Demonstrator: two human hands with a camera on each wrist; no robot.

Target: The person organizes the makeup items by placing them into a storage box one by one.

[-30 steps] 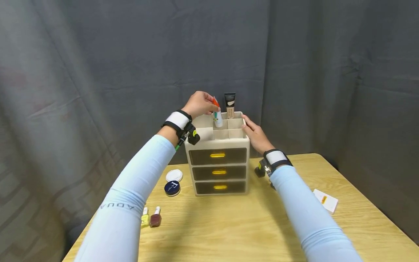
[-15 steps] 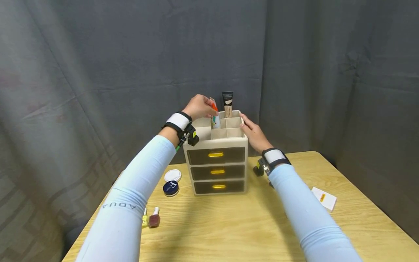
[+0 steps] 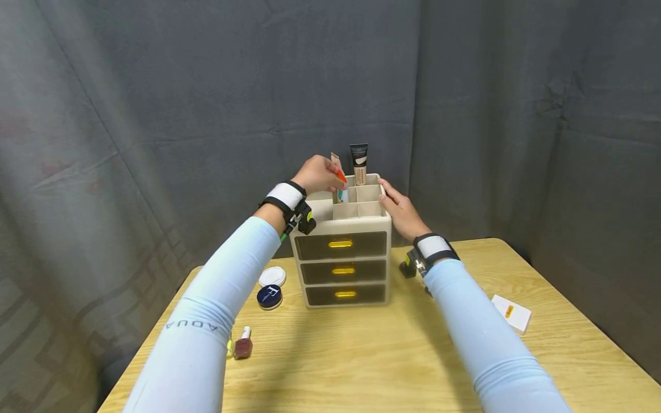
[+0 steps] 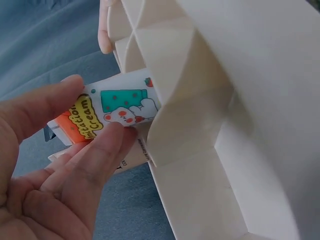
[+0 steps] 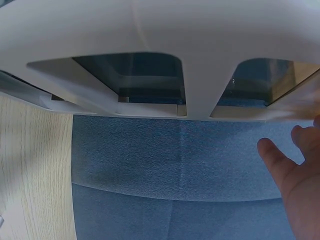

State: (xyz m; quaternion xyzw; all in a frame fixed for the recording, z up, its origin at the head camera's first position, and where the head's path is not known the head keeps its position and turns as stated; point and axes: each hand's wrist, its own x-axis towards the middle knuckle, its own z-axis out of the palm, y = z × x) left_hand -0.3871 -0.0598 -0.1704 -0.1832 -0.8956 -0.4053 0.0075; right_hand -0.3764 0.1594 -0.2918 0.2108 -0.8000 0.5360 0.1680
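Observation:
My left hand [image 3: 319, 174] pinches a white and orange cream tube [image 4: 126, 102] with a cartoon bear print. The tube's lower end sits down inside a top compartment of the white desktop organizer [image 3: 379, 226]. Close behind it stands a pale tube [image 3: 335, 161], partly hidden by my fingers. A black and beige tube [image 3: 360, 163] stands upright in a back compartment. My right hand [image 3: 404, 215] rests on the organizer's right top edge, fingers toward the back corner and thumb nearer the front. In the right wrist view only part of that hand shows, beside the organizer's side wall.
Left of the organizer lie a white round puff [image 3: 272, 276] and a dark blue round compact [image 3: 269, 296]. Nearer are a dark red nail polish bottle [image 3: 243, 346] and a yellow one [image 3: 230, 347]. A white box [image 3: 511, 313] lies right. Grey curtain [image 3: 206, 86] hangs behind.
My left hand has moved down a little, lowering the cream tube deeper into its compartment. The pale tube behind shows more above my fingers. My right hand keeps its place on the organizer.

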